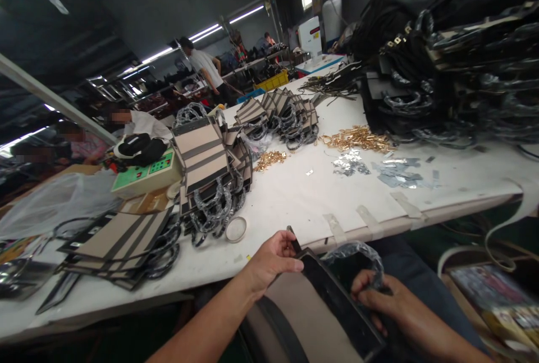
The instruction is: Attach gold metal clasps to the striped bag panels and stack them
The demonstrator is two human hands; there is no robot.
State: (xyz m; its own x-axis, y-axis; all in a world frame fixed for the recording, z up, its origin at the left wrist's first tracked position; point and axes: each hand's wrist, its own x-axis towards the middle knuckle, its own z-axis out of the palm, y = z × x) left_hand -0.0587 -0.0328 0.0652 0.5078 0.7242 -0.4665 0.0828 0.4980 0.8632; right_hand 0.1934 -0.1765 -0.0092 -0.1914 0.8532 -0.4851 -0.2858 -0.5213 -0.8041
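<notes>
Left hand (273, 262) pinching a corner of the beige-and-black panel (314, 312); right hand (383, 298) grasping its plastic-wrapped handle (357, 248); panel sitting just before the white table's (290, 200) near edge, gold-coloured pieces (360, 139) lying farther back

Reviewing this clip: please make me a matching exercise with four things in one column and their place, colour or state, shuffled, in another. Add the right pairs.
Things
1. Left hand
2. Right hand
3. Dish
4. Control box

Places, colours, states
A. Green on top
B. Grips the wrapped handle
C. Round and pale
D. Holds the striped panel near a corner

Right pairs: 1-D, 2-B, 3-C, 4-A
</notes>
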